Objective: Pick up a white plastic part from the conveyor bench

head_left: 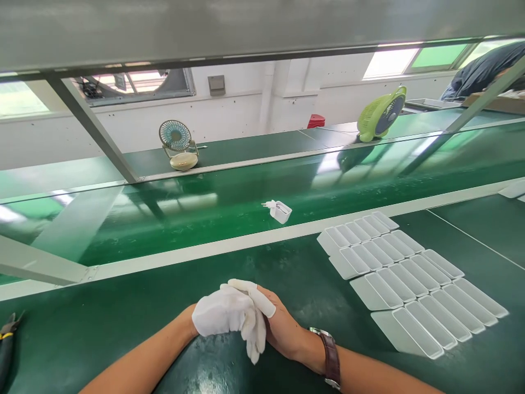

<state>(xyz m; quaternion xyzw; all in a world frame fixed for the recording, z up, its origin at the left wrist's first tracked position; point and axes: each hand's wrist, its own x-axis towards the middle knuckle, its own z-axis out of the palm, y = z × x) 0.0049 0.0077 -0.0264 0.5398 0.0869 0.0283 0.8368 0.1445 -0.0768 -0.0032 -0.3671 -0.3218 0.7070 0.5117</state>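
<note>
Gloved left hand (227, 316) lies clasped over bare right hand (283, 328) on green table (123, 323), grasping nothing else. White trays (410, 282) lie near at 2 o'clock, untouched.

No readable text in this view.

No word, label, brand, number or sign can be read here. The small white box (281, 211) on the green belt has plain faces, and if there is some print on it, it is too small to tell. The white trays (410, 282) are blank. The two fans, the beige fan (178, 145) and the green fan (381, 113), show no logo that is legible. The grey plate (216, 85) on the back wall has no visible writing. The dial of the wristwatch (330, 355) is turned away from the camera.
</note>
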